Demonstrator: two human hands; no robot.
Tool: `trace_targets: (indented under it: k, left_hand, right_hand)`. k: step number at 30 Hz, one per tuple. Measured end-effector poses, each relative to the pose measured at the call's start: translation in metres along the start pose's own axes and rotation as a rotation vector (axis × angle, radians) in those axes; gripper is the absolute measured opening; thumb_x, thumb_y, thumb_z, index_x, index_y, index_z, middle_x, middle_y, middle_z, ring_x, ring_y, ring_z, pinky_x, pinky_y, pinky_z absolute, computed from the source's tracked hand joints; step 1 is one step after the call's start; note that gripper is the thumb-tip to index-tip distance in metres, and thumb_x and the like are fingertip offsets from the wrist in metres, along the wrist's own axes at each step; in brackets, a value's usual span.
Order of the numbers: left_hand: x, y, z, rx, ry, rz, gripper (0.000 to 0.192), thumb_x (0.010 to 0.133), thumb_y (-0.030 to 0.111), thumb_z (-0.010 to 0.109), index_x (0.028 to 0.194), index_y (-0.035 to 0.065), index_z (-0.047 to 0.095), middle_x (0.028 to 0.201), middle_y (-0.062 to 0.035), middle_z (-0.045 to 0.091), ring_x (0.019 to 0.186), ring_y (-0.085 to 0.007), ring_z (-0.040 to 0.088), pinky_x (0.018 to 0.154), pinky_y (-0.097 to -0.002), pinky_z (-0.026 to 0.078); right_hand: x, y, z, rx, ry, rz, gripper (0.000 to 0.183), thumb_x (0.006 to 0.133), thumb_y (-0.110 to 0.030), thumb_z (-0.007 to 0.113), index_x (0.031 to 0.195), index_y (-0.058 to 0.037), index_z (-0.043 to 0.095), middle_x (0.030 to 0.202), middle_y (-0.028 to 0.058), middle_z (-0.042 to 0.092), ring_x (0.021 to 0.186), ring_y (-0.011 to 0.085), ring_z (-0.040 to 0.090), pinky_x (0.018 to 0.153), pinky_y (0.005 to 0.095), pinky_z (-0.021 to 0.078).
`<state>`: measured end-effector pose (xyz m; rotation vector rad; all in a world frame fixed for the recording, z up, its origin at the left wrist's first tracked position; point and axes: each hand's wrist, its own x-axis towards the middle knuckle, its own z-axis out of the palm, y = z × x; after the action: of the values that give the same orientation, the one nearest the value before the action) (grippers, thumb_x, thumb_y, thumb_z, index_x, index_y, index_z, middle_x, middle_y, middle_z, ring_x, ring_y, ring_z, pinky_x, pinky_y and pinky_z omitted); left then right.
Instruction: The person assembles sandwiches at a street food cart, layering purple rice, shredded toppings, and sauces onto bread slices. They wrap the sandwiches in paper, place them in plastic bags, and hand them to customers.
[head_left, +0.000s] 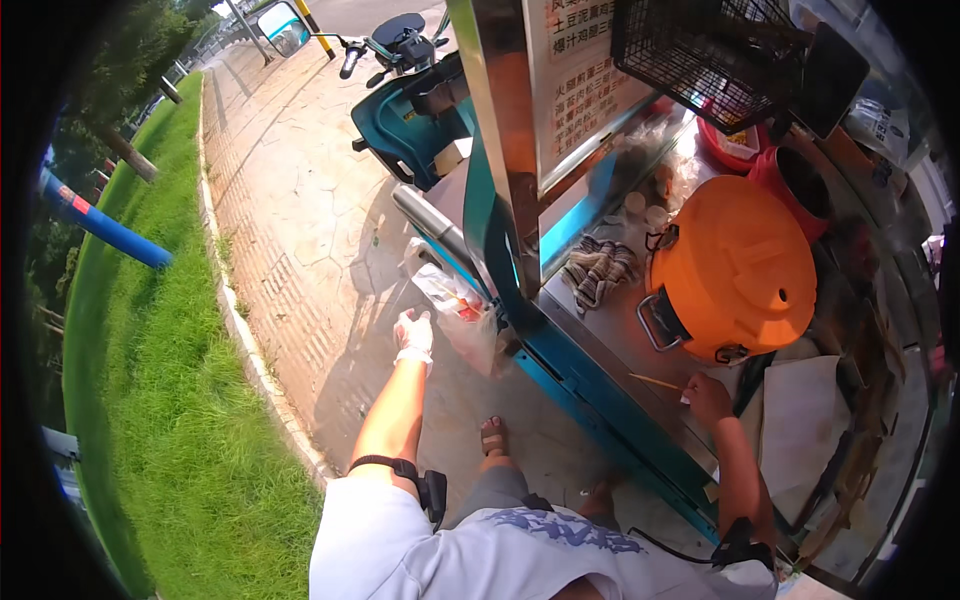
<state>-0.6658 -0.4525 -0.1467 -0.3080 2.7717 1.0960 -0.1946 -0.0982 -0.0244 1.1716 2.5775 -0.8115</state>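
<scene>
My left hand (414, 334), in a clear disposable glove, reaches out beside a plastic bag (466, 319) that hangs on the cart's outer side. Between hand and bag there seems to be a small gap; whether the fingers hold anything is too small to tell. Something red and white shows at the bag's mouth. Over the metal counter, my bare right hand (707, 400) pinches a thin wooden stick (654, 381), its free end pointing left. A bit of white shows under those fingers. Just beyond that hand stands a large orange lidded container (739, 262) with metal latches.
A striped cloth (600, 268) lies beside the container. Behind are a red bucket (791, 187) and a black wire basket (697, 60). A metal post (510, 150) and a menu board (585, 82) rise at the counter's edge. Left are paving (277, 225) and grass (172, 375).
</scene>
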Motion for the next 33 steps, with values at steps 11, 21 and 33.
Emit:
trace_targets:
  k: [11,21,33]
  left_hand:
    - [0.096,0.022,0.05,0.274,-0.541,-0.075,0.067,0.073,0.057,0.071,0.105,-0.0022,0.069,0.112,-0.0249,0.066,0.109,-0.0363,0.063,0.091,-0.0428,0.049]
    - [0.118,-0.085,0.081,0.44,-0.599,0.632,0.037,0.083,0.036,0.057,0.087,0.0021,0.071,0.093,-0.0228,0.067,0.092,-0.0388,0.064,0.083,-0.0454,0.05]
    - [0.076,-0.038,0.022,0.184,-0.559,0.085,0.056,0.093,0.045,0.045,0.081,-0.003,0.072,0.075,-0.0193,0.069,0.077,-0.0363,0.066,0.073,-0.0461,0.047]
  right_hand:
    - [-0.025,-0.258,0.128,0.813,-0.235,0.009,0.01,0.092,-0.009,0.058,0.099,-0.0029,0.054,0.082,0.0055,0.061,0.074,0.0114,0.06,0.067,0.0279,0.0482]
    - [0.208,-0.409,0.26,-0.122,0.081,0.003,0.019,0.09,-0.022,0.059,0.102,-0.0068,0.063,0.095,0.0148,0.07,0.088,0.0302,0.069,0.073,0.0417,0.0536]
    - [0.179,-0.413,0.259,-0.404,0.095,-0.481,0.016,0.079,-0.014,0.063,0.092,-0.0099,0.072,0.093,0.0068,0.066,0.084,0.0256,0.064,0.073,0.0372,0.0518]
